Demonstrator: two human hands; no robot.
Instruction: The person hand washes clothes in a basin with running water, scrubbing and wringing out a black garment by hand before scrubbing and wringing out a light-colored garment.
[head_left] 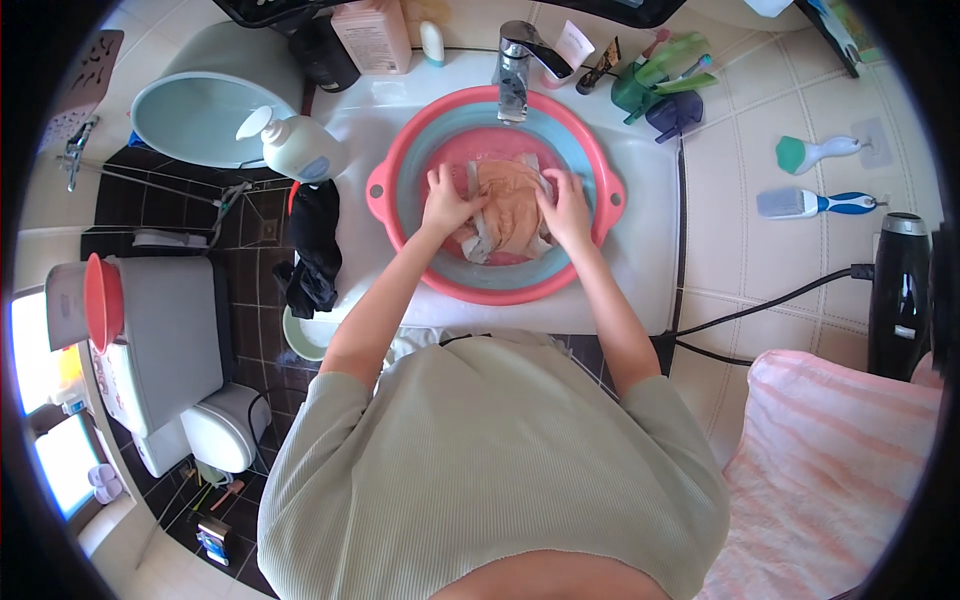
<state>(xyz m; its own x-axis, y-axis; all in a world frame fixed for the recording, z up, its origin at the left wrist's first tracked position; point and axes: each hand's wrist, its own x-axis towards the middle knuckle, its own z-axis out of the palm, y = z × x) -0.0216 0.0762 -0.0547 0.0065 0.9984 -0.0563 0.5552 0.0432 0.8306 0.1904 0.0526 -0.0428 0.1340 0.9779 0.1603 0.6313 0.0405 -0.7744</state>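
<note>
A wet, crumpled cloth (508,205), tan-orange with whitish edges, lies in a round pink and light-blue basin (383,197) holding some water. My left hand (452,207) is over the basin at the cloth's left side. Its fingers are spread and its thumb touches the cloth. On the opposite side, my right hand (566,210) has curved fingers and thumb at the cloth's pale right edge, gripping it. The undersides of both hands are hidden.
The basin sits on a white sink (645,260) below a chrome faucet (513,75). Left are a pump bottle (297,148), a blue-grey bucket (215,110) and black fabric (316,245). Right are cups (640,88), brushes (815,203), a hair dryer (898,295) and a pink-striped towel (825,450).
</note>
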